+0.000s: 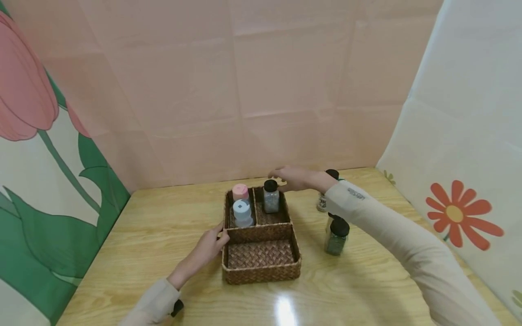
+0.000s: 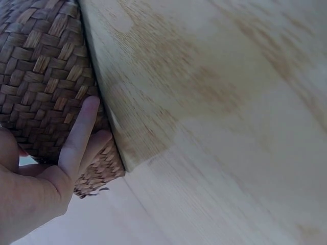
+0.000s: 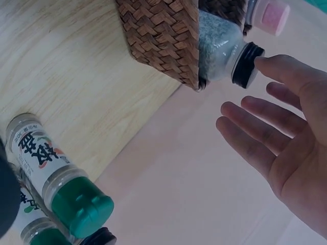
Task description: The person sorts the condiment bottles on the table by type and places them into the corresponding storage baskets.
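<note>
A brown woven basket (image 1: 261,274) with three compartments stands on the table. My left hand (image 1: 211,242) grips its left wall, thumb at the rim and fingers against the outside weave (image 2: 46,87). In the back right compartment stands a clear jar (image 1: 271,201) with a black lid and pale granular contents. Beside that lid is my right hand (image 1: 295,178), fingers spread and holding nothing; in the right wrist view the thumb is at the lid (image 3: 248,65), contact uncertain. The back left compartment holds a pink-lidded bottle (image 1: 240,192) and a pale-blue-lidded bottle (image 1: 243,213).
Right of the basket stands a black-lidded jar (image 1: 337,237) with dark green contents. More seasoning bottles stand behind it, partly covered by the right sleeve (image 1: 367,208). The right wrist view shows a green-capped bottle (image 3: 51,163) with a printed label. A pink cloth (image 1: 261,90) hangs behind the table.
</note>
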